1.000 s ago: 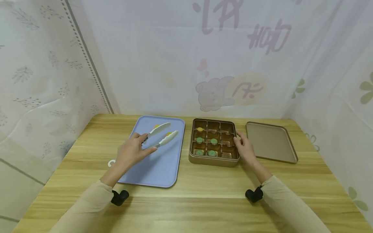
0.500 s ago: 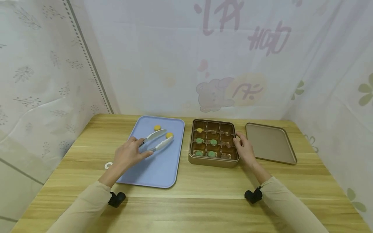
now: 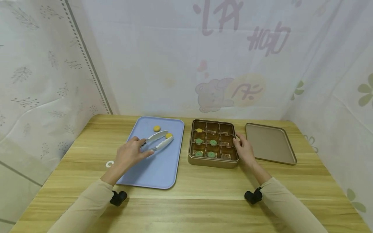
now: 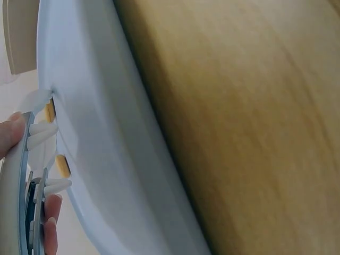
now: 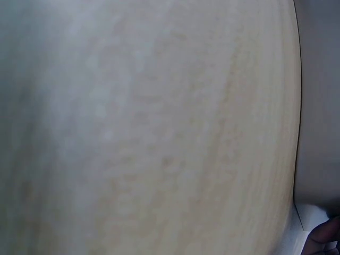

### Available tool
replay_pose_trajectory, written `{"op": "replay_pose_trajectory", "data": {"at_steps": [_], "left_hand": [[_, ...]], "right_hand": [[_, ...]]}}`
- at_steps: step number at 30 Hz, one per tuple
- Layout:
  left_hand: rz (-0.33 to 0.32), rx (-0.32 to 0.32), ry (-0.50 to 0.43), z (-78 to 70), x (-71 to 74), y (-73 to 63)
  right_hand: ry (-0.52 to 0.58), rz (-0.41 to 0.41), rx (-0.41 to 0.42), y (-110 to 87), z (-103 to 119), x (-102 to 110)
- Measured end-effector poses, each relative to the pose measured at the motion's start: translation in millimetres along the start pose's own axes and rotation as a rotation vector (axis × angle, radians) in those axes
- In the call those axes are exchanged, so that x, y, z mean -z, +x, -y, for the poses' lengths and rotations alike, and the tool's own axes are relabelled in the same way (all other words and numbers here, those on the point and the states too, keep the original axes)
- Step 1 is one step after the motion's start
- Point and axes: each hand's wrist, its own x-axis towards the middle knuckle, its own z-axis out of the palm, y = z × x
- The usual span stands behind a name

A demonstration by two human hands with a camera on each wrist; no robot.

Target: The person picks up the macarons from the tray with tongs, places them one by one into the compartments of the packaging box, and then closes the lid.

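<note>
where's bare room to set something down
Bare table: a strip between the blue tray and divided box, plus a wide patch between the sleeves. The tray's near right corner is free. Crowded: around the tongs and yellow discs, and where the right grip touches the box.

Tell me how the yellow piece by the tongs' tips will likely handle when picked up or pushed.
Being small, the yellow piece will probably feel light. It lies flat and looks disc-like, so a push would likely slide it rather than roll it. The tray under it looks smooth, so it may skid if the tongs close unevenly.
</note>
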Motion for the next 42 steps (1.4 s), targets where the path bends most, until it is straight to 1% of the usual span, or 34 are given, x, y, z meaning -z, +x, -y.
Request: {"op": "replay_pose_trajectory", "data": {"at_steps": [7, 12, 18, 22, 25, 27, 30, 32, 37, 42], "left_hand": [[0.016, -0.01, 0.007, -2.0, 0.6, 0.5], [0.01, -0.016, 0.007, -2.3, 0.2, 0.6], [-0.018, -0.009, -0.009, -2.0, 1.0, 0.5], [-0.05, -0.016, -0.042, -7.5, 3.4, 4.4], [-0.053, -0.031, -0.063, -18.0, 6.9, 11.0], [-0.052, -0.041, -0.071, -27.5, 8.6, 16.5], [-0.048, -0.056, -0.087, -44.9, 8.2, 26.3], [-0.053, -0.068, -0.091, -56.5, 6.5, 32.8], [-0.061, -0.116, -0.094, -82.5, 0.0, 47.9], [-0.057, -0.166, -0.09, -103.0, -6.7, 58.4]], "right_hand": [[0.004, 0.005, 0.012, 0.2, -0.8, -0.1], [0.005, 0.001, 0.016, 0.0, -0.5, 0.7], [0.008, 0.015, 0.011, 0.4, -0.2, 0.7], [0.026, 0.009, 0.032, 0.0, -1.3, 0.4], [0.039, -0.019, 0.072, -1.2, -2.2, -0.2], [0.038, -0.021, 0.07, -1.6, -1.4, -0.3], [0.021, -0.015, 0.038, -0.7, -0.6, 0.4], [0.007, 0.005, 0.003, -0.1, 0.2, 0.6], [-0.002, 0.01, -0.004, -0.1, -0.3, 0.4], [0.005, 0.014, -0.004, 0.6, -0.2, 0.1]]}}
